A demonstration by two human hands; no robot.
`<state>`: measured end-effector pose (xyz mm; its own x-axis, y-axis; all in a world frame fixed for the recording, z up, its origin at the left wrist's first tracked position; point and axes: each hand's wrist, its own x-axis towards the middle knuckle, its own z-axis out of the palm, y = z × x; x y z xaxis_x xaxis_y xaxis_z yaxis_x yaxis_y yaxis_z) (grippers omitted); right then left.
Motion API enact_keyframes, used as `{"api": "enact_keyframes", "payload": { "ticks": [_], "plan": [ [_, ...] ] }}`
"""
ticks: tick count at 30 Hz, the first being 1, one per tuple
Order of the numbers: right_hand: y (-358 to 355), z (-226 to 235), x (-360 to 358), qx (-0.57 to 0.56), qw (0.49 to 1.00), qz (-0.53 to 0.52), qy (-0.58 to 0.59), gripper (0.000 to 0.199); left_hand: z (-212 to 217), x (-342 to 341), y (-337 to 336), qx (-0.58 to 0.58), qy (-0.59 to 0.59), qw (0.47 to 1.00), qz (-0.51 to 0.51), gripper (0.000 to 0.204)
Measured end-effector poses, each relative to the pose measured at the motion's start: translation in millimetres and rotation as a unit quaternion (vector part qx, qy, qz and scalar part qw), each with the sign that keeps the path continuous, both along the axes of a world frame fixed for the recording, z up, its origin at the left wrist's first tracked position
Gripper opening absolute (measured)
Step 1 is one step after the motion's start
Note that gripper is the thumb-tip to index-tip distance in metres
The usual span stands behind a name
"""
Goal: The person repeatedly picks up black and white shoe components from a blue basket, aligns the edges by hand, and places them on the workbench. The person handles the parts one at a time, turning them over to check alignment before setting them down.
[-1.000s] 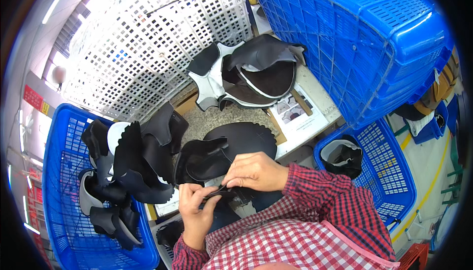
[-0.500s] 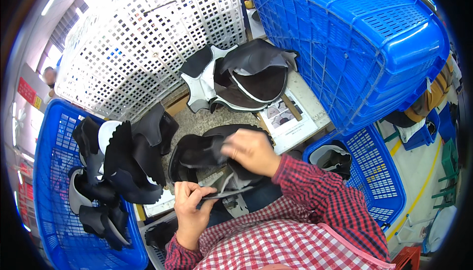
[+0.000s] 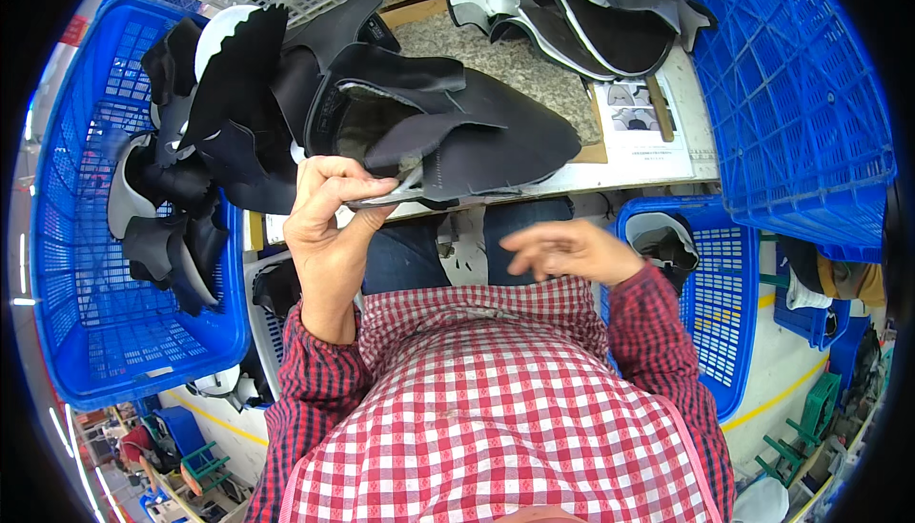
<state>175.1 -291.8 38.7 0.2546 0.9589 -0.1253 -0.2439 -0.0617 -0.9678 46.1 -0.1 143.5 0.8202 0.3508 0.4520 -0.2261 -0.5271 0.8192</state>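
My left hand (image 3: 332, 218) pinches the near edge of a black shoe upper (image 3: 510, 137) between thumb and fingers. The upper lies on its side at the front of the worktable, with its opening on the left, its rounded toe to the right and a pale lining showing by my fingertips. Apart from it, over my lap, my right hand (image 3: 577, 251) holds nothing visible; its fingers are loosely bent and apart, slightly blurred. Farther back on the table sit more black uppers with white linings (image 3: 610, 22).
A blue basket (image 3: 71, 332) at the left has black shoe uppers (image 3: 238, 94) heaped in it and reaching over the table edge. A printed sheet (image 3: 658, 156) lies under a brown strip (image 3: 660, 108). Blue crates (image 3: 810, 94) stand at the right, another blue basket (image 3: 734, 332) below them.
My right hand has left the upper and moved down toward my lap. The upper now shows its smooth outer side and toe, still in my left hand. The view has tilted downward.
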Motion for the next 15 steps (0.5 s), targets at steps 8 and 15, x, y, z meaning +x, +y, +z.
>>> {"api": "enact_keyframes", "payload": {
  "ticks": [8, 15],
  "plan": [
    [20, 6, -9, 0.176, 0.943, -0.166, 0.227, 0.055, 1, -6, -11, 0.107, 0.007, 0.994, -0.001, 0.033],
    [27, 29, -8, 0.011, 0.930, -0.304, 0.205, 0.046, -2, -10, -20, 0.197, 0.018, 0.980, -0.001, 0.046]
  ]
}}
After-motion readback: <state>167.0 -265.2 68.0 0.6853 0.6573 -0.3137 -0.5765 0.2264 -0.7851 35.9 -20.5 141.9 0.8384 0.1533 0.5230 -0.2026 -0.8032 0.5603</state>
